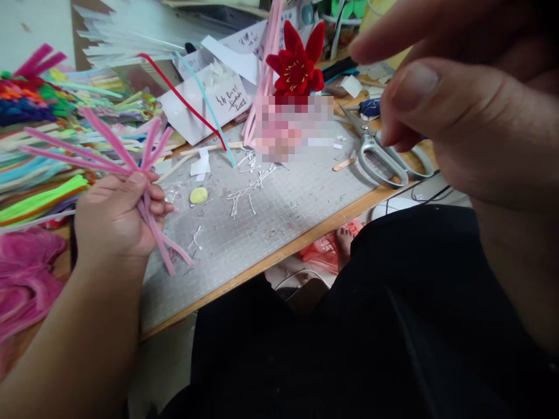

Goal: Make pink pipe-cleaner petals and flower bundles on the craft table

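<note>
My left hand [117, 212] is closed around the crossing point of several pink pipe cleaners [109, 137]. Their upper ends fan out above the fist, and their lower ends poke out below it over the grey cutting mat [209, 256]. Close to the camera at the right, my right hand [454, 93] is raised with its fingers loosely bent and apart. I see nothing held in it. Grey-handled scissors [384, 157] lie on the mat's right side, beyond the right hand. A yellow disc [198, 195] and short white-tipped stamens [253, 186] lie on the mat.
Bundles of coloured pipe cleaners [43, 201] pile up at the left, above a pink fuzzy heap [30, 267]. White boxes [209, 102] stand at the back with a red pipe cleaner [183, 99] across one. A red flower [297, 67] rises behind a blurred patch. The table edge [244, 276] runs before my lap.
</note>
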